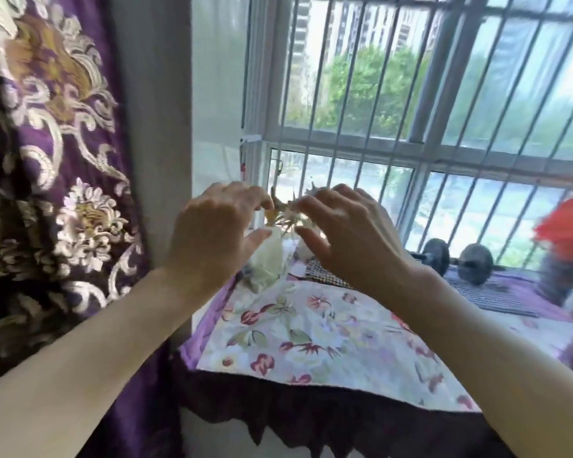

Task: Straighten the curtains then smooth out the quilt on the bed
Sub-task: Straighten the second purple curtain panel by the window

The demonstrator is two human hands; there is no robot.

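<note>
A purple curtain with gold-and-silver floral brocade (57,180) hangs at far left, untouched. Beside it, the left hand (212,233) and right hand (348,233), fingers loosely curled, pinch a small pale flower sprig (286,219) over the floral cloth (315,332) on the barred window's sill.

I'm in a home bedroom: purple brocade curtain (47,160), barred window (411,94), floral cloth (311,335) on the sill, dumbbell (457,259).

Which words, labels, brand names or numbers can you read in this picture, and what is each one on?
None can be read.
The purple curtain and the floral cloth carry only patterns.
The dumbbell shows no legible marking; it is blurred.
</note>
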